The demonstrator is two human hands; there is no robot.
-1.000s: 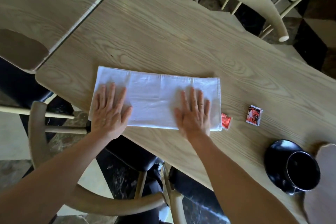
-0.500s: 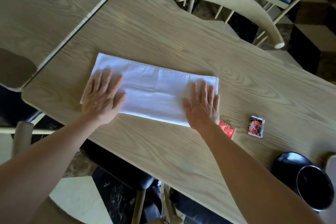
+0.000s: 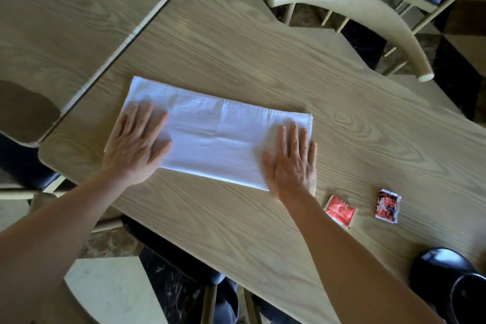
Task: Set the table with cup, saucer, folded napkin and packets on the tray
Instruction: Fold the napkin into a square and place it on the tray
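A white napkin, folded into a long strip, lies flat on the wooden table. My left hand presses flat on its left end, fingers spread. My right hand presses flat on its right end. A red packet and a red-and-black packet lie on the table to the right of my right hand. A black saucer with a black cup on it sits at the bottom right corner, partly cut off. No tray is in view.
A second wooden table adjoins at the upper left. A pale wooden chair stands across the table at the upper right. Another chair with a dark seat is below the near table edge.
Both hands have slid outward along the napkin, from nearer its middle to its ends. The red packet, half hidden by my right hand before, now shows fully.
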